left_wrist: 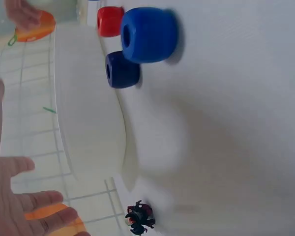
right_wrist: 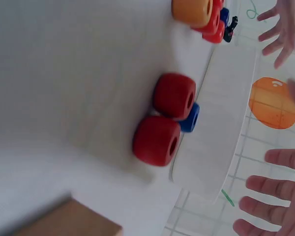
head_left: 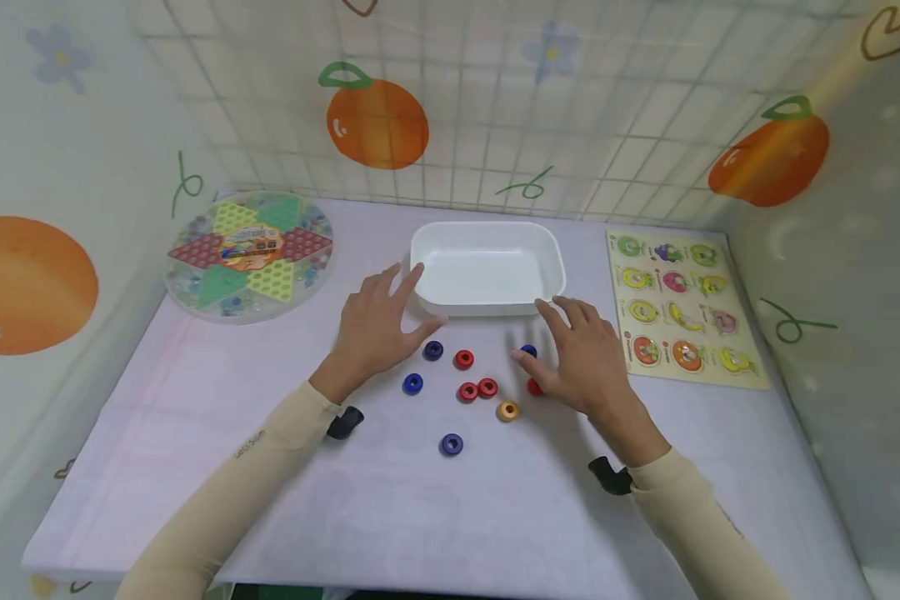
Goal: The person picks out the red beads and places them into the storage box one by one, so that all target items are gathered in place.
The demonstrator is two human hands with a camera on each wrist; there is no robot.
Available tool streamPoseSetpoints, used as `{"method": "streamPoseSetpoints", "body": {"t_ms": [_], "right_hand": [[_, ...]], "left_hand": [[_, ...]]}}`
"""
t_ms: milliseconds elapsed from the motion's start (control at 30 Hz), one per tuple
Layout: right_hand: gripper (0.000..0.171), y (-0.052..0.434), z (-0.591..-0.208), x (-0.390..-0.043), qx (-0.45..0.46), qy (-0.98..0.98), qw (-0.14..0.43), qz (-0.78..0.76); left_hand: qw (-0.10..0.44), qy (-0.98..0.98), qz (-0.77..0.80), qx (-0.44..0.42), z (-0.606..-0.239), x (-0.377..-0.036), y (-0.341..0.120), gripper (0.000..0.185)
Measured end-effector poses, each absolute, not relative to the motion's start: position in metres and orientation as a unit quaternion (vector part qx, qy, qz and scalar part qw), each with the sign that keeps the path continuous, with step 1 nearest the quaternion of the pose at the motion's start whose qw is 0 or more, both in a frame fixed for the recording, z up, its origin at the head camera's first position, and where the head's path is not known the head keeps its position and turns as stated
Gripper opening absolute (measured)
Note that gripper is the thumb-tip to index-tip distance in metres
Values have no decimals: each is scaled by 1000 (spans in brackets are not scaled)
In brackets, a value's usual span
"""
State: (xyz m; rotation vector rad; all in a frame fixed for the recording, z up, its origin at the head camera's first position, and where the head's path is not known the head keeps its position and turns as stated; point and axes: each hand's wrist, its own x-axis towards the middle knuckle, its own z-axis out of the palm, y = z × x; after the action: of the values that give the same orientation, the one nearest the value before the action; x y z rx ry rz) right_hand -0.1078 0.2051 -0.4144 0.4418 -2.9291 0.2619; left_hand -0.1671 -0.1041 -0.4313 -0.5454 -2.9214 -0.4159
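Lilac table (head_left: pixel 195 467); white tray (head_left: pixel 487 235) near far edge, nothing in it; beads (head_left: pixel 468 392) all loose at table centre; left hand (head_left: pixel 375 329) and right hand (head_left: pixel 585 358) spread flat, holding nothing.

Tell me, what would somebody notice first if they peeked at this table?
Probably the little ring beads in red, blue and orange, scattered in the middle of the table. The left hand and right hand hover over them with fingers spread, holding nothing. Just behind sits an empty white tub, with a round marble game board at the far left and a fruit puzzle board at the right.
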Motion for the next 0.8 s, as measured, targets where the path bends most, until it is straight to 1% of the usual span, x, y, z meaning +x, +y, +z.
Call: {"method": "streamPoseSetpoints", "body": {"t_ms": [167, 300, 567, 800], "right_hand": [[66, 204, -417, -104, 137, -984, 70, 95], [57, 205, -422, -99, 131, -984, 60, 103], [44, 203, -436, -84, 141, -985, 37, 95], [38, 203, -443, -76, 130, -986, 27, 97]], "left_hand": [[90, -966, -192, -145, -428, -189, -103, 72], [101, -962, -220, -123, -427, -204, -105, 61], [55, -958, -272, -80, -430, -229, -101, 54], [27, -947, -318, -45, -441, -243, -93, 45]]}}
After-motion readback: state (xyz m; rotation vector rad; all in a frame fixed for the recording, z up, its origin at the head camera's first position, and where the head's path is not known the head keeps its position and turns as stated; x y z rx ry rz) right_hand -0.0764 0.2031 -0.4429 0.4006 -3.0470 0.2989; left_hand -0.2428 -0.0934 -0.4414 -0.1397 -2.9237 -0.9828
